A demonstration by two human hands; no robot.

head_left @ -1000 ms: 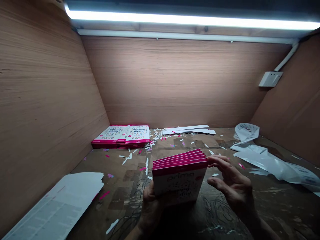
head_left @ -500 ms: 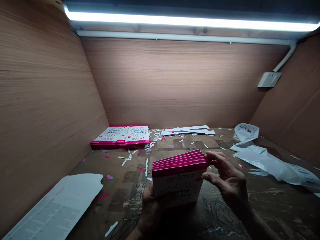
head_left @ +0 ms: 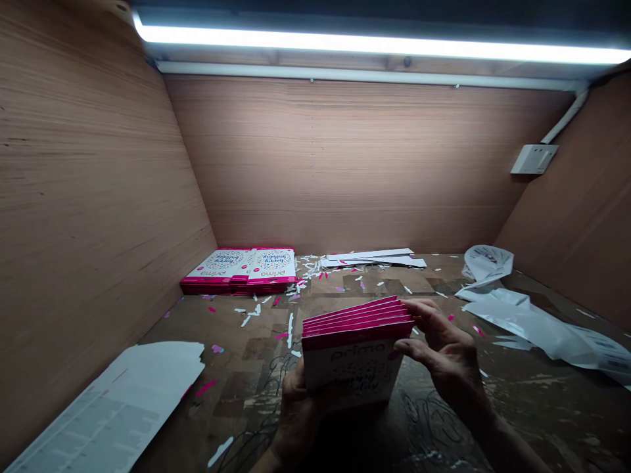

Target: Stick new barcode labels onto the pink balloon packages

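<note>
Through the head camera I see my left hand [head_left: 296,401] gripping a fanned bundle of pink-and-white "prima" packets [head_left: 357,355] by its lower left side, just as it did a second ago. The bundle stands tilted over the middle of the worktop [head_left: 532,407], pink top edges spread like steps; I cannot tell whether its bottom edge touches the surface.

What has changed is my right hand [head_left: 446,355]. A second ago its thumb was held off from the packets, leaving a wide gap; now the thumb lies over the right margin of the front packet and the fingers reach the right-hand ends of the fan, so that hand has narrowed about the upper right corner. How firmly it pinches, I can't tell. A pink scrap [head_left: 451,317] now shows just beyond those fingers.

The rest lies as before. At the worktop's back left corner I have stacked "happy birthday" packets [head_left: 269,265]; along the back edge, white strips [head_left: 374,257]; toward the right edge, crumpled white plastic wrapping [head_left: 532,322]; by the left edge, a white sheet with grey panels [head_left: 123,394].
</note>
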